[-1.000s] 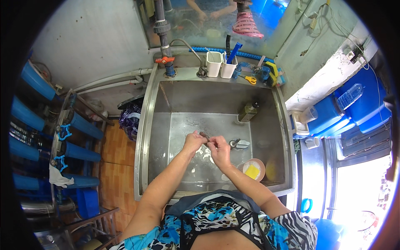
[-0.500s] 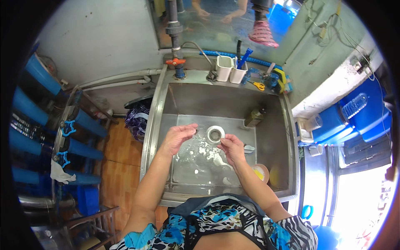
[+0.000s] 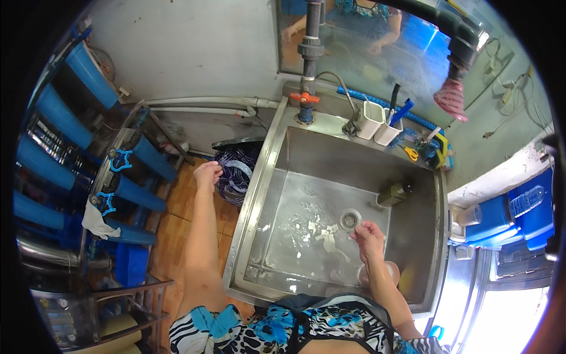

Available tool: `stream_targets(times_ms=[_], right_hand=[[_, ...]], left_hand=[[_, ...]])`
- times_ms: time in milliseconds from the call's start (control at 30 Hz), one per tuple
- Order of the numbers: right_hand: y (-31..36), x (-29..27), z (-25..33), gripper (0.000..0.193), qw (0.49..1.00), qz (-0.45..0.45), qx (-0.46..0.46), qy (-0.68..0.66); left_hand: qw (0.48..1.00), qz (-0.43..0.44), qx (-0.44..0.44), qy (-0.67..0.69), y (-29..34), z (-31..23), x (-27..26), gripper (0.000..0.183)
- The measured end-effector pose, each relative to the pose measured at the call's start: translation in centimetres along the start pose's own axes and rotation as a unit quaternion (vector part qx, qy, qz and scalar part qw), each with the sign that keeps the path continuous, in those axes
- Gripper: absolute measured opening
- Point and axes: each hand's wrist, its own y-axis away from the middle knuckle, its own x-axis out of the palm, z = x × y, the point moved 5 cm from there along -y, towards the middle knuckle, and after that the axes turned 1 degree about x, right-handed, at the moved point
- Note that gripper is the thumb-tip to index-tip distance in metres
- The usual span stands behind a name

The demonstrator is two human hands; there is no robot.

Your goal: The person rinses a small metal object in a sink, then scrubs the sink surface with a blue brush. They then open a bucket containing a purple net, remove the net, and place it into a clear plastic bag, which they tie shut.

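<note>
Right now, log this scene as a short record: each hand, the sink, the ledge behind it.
Left hand: outside the sink, by the purple bag; contact unclear
Right hand: over the sink, fingers at the round strainer; grip unclear
In sink: bottle, far right corner
Ledge: two white cups, yellow scissors

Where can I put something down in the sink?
On the wet-looking sink floor, between the left rim and the drain. It's crowded near the right hand and bowl, and on the back ledge with white containers and yellow scissors.
</note>
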Motion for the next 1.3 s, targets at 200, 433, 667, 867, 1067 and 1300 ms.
stream_targets(times_ms=[200,433,667,867,1067,1300], right_hand=[[-0.8,0.6,-0.1,0.015,1.0,-0.013,-0.001,0.02],[-1.3,2.7,0.2,0.016,1.0,0.008,0.005,0.022],[-1.3,4.5,0.7,0.015,0.996,0.065,0.038,-0.052],[-1.2,5.1,0.8,0.012,0.979,0.108,0.108,-0.131],[-2.0,4.4,1.8,0.014,0.986,0.077,0.093,-0.113],[-2.3,2.9,4.0,0.019,0.981,0.063,0.088,-0.161]], left_hand=[[0.98,-0.023,-0.083,-0.181,-8.8,4.8,2.5,0.004],[0.997,-0.022,-0.036,-0.06,-12.4,4.9,5.7,0.01],[0.945,-0.116,0.096,-0.29,-10.3,1.4,5.8,0.049],[0.803,-0.128,0.486,-0.321,0.5,-6.9,13.9,0.05],[0.597,0.133,0.65,-0.45,8.7,-10.0,25.5,0.038],[0.603,0.111,0.597,-0.518,7.8,-8.7,31.7,0.041]])
